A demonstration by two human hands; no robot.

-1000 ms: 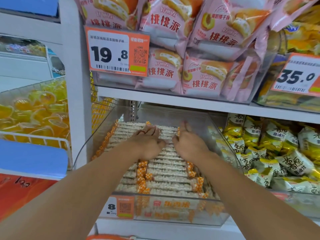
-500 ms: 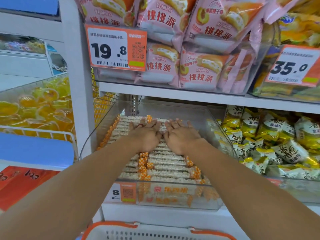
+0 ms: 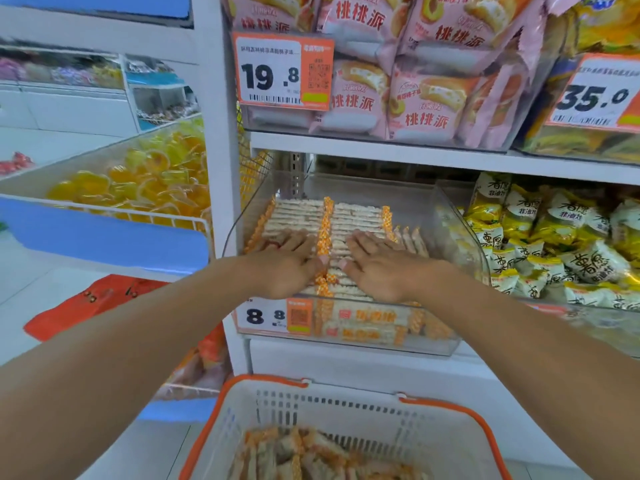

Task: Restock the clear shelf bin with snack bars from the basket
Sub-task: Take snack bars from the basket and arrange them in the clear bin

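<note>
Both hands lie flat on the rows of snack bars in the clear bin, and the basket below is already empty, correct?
Not quite: the basket still holds bars, as the head view shows. The left hand and right hand do lie flat on the rows in the clear bin.

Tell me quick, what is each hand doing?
Left hand: open, flat on the snack bars.
Right hand: open, flat on the bars too.
</note>
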